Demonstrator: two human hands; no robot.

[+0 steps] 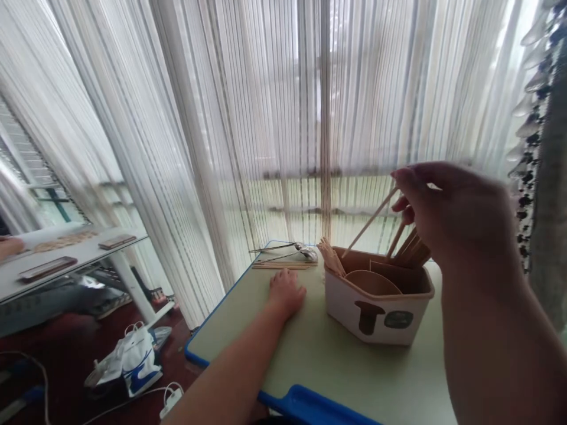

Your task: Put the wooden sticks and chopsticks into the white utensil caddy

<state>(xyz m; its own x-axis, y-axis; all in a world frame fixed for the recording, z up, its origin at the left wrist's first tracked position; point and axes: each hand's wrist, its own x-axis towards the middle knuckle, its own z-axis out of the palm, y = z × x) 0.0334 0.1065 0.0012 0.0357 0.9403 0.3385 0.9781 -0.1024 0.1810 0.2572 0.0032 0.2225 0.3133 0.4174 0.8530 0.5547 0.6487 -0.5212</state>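
Note:
My right hand (452, 212) hovers above a tan-and-white utensil holder (376, 313), fingers pinched on a wooden chopstick (370, 223) that slants down into the holder. More wooden sticks (410, 248) stand in the holder's right side and several (331, 257) poke out at its left corner. My left hand (286, 292) rests on the pale green table (310, 354), fingers curled, just short of a pair of chopsticks (283, 265) lying flat. A metal spoon (305, 252) and other metal cutlery (270, 249) lie beyond them.
White string curtains (266, 118) hang right behind the table. The table has a blue rim (195, 357); a blue chair edge (310, 407) sits below. On the floor at left lie a white-blue bag (137, 360) and cables. A white shelf (66, 254) stands at far left.

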